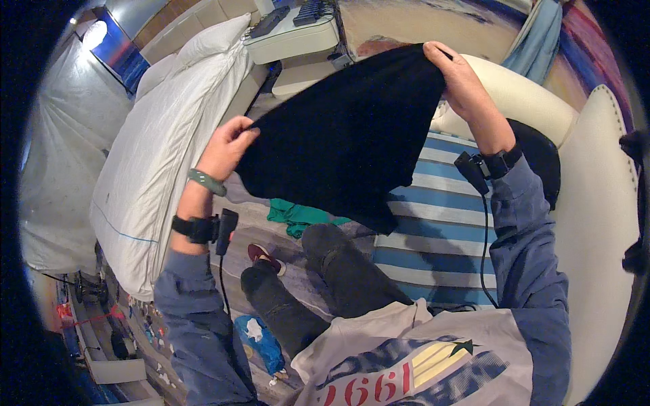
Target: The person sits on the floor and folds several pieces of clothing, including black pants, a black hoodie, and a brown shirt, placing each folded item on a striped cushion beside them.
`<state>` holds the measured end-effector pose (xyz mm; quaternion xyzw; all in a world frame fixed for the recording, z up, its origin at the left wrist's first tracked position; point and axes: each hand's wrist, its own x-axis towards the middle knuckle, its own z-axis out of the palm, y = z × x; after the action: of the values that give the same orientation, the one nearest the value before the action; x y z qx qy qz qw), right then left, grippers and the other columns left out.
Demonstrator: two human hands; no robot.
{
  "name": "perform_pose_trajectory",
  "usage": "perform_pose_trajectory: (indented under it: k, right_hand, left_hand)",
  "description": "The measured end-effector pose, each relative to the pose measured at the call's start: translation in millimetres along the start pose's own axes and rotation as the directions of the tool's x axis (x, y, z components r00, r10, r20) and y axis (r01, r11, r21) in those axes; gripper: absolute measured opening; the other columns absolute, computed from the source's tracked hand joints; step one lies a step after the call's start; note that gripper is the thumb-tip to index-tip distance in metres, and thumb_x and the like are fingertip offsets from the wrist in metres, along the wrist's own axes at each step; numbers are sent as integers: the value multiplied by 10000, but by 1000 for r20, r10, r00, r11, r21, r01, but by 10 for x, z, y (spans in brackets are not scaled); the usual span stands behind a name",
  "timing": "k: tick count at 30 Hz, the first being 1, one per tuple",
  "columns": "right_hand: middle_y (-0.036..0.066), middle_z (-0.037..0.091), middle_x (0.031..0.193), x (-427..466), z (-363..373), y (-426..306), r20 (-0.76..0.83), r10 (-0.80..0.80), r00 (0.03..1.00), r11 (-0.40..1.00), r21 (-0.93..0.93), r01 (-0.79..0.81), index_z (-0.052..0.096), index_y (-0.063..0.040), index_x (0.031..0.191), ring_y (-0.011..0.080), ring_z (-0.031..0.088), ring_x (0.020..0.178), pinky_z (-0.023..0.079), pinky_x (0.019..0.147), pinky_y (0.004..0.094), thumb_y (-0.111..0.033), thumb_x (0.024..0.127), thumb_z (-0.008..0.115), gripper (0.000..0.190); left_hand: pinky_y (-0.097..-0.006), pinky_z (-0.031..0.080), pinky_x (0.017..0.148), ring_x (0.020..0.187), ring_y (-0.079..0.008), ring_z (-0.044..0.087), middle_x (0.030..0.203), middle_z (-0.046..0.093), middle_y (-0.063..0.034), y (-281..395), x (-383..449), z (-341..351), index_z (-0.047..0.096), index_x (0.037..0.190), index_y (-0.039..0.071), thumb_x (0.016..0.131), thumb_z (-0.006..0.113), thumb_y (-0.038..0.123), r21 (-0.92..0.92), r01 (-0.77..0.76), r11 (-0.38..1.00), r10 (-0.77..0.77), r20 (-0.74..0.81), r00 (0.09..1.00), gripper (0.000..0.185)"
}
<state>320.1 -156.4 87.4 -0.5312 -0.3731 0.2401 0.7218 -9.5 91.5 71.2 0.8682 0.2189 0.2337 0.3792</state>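
Observation:
A black cloth garment (340, 137) is stretched in the air between my two hands, above my knees. My left hand (228, 142) pinches its left edge. Higher up on the right, my right hand (457, 76) grips the upper corner between thumb and fingers. The lower part of the garment hangs loose, ending in a narrow flap near the striped seat. Its exact kind cannot be made out against the dark fabric. Under it, a green cloth (294, 215) lies crumpled on the floor by my knees.
Beside me on the right is a cream sofa (599, 213) with a blue-and-white striped seat cover (442, 238). A bed with white bedding (157, 152) stands on the left. Beyond is a white nightstand (294, 40) holding black devices. A blue bag (259, 340) lies on the floor.

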Motion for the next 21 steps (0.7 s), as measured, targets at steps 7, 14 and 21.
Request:
perform_pose_trajectory:
  k: [7, 14, 21]
  right_hand:
    - [31, 661, 1007, 48, -41, 141, 50, 178, 983, 960, 210, -184, 603, -72, 1080, 133, 628, 878, 521, 755, 274, -290, 971, 546, 251]
    - [35, 678, 907, 124, 12, 952, 8, 476, 879, 830, 325, -452, 612, -68, 1002, 173, 673, 783, 575, 690, 330, -283, 992, 497, 244]
    - [-9, 619, 851, -224, 390, 1254, 51, 582, 812, 774, 272, -572, 617, -166, 1008, 153, 554, 714, 427, 605, 309, -406, 960, 520, 264]
  left_hand:
    - [-276, 410, 622, 690, -101, 479, 723, 529, 7, -223, -168, -156, 587, 902, 9, 902, 618, 208, 254, 36, 967, -104, 262, 959, 201]
    - [-307, 485, 737, 810, -166, 607, 938, 679, -66, -888, -395, 167, 637, 1036, -29, 962, 537, 308, -53, 394, 918, -363, 295, 884, 359]
    - [-309, 516, 847, 971, -198, 643, 1103, 663, -117, -324, -321, 936, 559, 1205, -18, 999, 481, 289, -766, 528, 368, -346, 414, 842, 377]
